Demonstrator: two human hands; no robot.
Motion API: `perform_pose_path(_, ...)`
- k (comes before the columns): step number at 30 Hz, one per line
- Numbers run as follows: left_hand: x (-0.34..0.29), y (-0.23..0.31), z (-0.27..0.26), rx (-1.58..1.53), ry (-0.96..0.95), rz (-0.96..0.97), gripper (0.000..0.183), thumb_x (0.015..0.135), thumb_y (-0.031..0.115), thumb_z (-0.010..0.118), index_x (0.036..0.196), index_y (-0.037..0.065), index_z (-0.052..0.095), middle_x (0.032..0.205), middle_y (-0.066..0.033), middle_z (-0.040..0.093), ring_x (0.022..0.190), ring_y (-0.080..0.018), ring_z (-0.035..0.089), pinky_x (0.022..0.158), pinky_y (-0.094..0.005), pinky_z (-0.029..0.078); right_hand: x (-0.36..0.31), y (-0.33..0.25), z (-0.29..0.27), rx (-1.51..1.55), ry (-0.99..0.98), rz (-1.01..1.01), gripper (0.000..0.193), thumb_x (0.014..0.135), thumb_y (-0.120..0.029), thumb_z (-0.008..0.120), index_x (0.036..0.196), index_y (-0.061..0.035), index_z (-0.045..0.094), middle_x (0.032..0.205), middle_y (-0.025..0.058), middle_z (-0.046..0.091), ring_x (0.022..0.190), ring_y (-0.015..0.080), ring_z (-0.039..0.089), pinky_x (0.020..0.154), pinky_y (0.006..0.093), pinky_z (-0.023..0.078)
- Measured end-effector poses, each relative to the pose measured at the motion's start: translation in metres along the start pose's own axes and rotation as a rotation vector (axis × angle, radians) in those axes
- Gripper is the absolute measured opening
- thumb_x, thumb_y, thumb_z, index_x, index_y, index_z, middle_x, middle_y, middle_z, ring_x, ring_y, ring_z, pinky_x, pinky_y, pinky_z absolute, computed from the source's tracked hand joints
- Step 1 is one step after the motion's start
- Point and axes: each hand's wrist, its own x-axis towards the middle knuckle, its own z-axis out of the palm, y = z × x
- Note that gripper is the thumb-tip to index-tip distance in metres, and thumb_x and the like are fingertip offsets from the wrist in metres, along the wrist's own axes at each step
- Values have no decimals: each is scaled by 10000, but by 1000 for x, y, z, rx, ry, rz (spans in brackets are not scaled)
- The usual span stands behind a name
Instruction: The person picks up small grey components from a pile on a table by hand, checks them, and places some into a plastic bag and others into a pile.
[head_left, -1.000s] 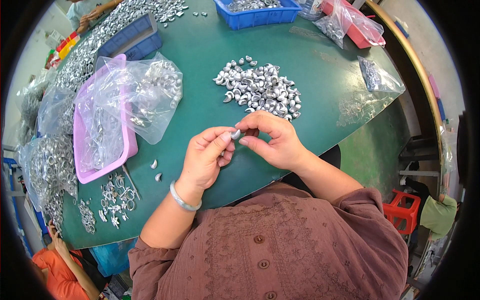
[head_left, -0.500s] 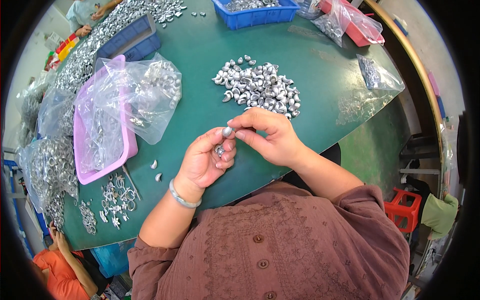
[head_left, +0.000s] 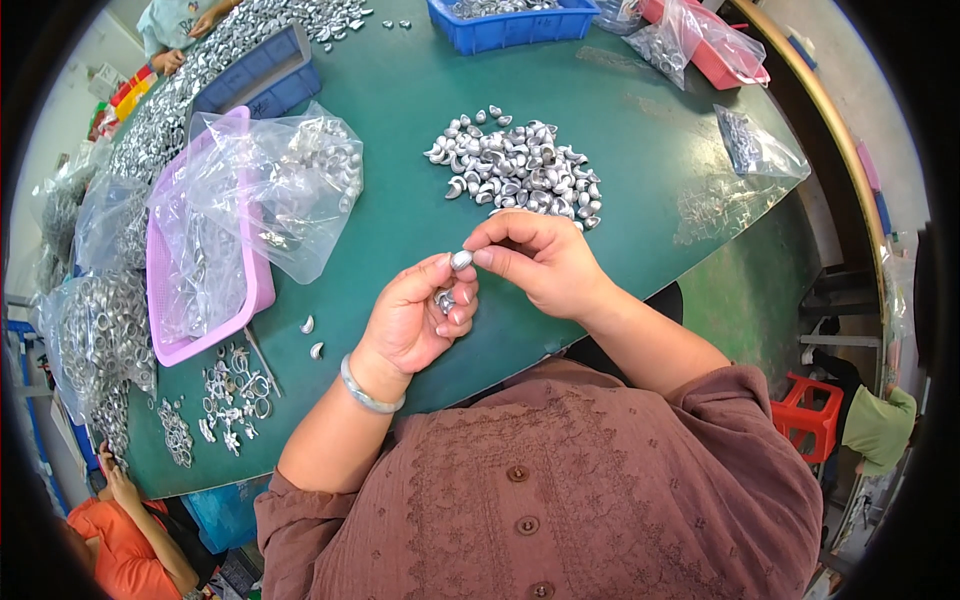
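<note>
Between the fingertips of both hands sits a small silver, shell-like curved metal piece. My left hand is closed, its thumb and forefinger on the piece's left side. More silver pieces rest under its curled fingers, partly hidden. From the right, my right hand pinches the same piece with thumb and forefinger. Just beyond my right hand lies a pile of similar silver pieces, hollow sides showing on some. Two loose pieces, one and another, lie left of my left hand.
To the left stands a lilac basket with clear plastic bags. Small metal castings lie nearer me. A dark blue bin, a blue tray and a red tray stand farther off. Other people's hands show far left.
The silver piece has turned and shifted slightly right at my fingertips, showing a broader, rounder side. My right hand has moved a little up and right; my left hand is almost unmoved.
</note>
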Motion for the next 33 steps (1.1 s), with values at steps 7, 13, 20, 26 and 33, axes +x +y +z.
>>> perform_pose_path(7, -1, 0, 2, 33, -5, 18, 204, 863, 218, 476, 847, 30, 554, 687, -35, 526, 552, -112, 441, 405, -182, 303, 1, 1, -2, 0, -5, 27, 109, 809, 2, 541, 902, 17, 594, 844, 40, 560, 785, 99, 542, 708, 223, 437)
perform_pose_path(13, -1, 0, 3, 63, 6, 31, 194, 861, 215, 490, 863, 30, 549, 683, -24, 532, 551, -104, 447, 406, -176, 303, 0, 5, -2, 24, -17, 45, 125, 814, 4, 529, 922, 18, 591, 856, 48, 566, 808, 109, 551, 726, 229, 443)
perform_pose_path(20, -1, -1, 4, 122, 11, 90, 168, 856, 204, 505, 847, 41, 548, 675, -13, 529, 544, -93, 453, 412, -173, 310, -1, 5, 0, 102, -29, 51, 126, 813, -26, 542, 922, 10, 594, 855, 47, 587, 797, 100, 564, 715, 225, 454)
perform_pose_path(26, -3, -7, 15, 401, 216, 277, 147, 850, 183, 529, 803, 46, 558, 663, -4, 528, 533, -68, 449, 437, -168, 328, -3, 6, -3, 97, -67, 44, 174, 826, -8, 514, 990, 24, 564, 904, 55, 562, 839, 110, 545, 748, 231, 439)
perform_pose_path(33, -4, -11, 16, 536, 250, 392, 102, 839, 128, 541, 862, 33, 572, 674, -2, 536, 531, -54, 443, 447, -166, 323, -4, 4, -5, 11, -70, 37, 181, 824, -7, 518, 997, 18, 566, 906, 47, 558, 850, 107, 535, 750, 229, 434)
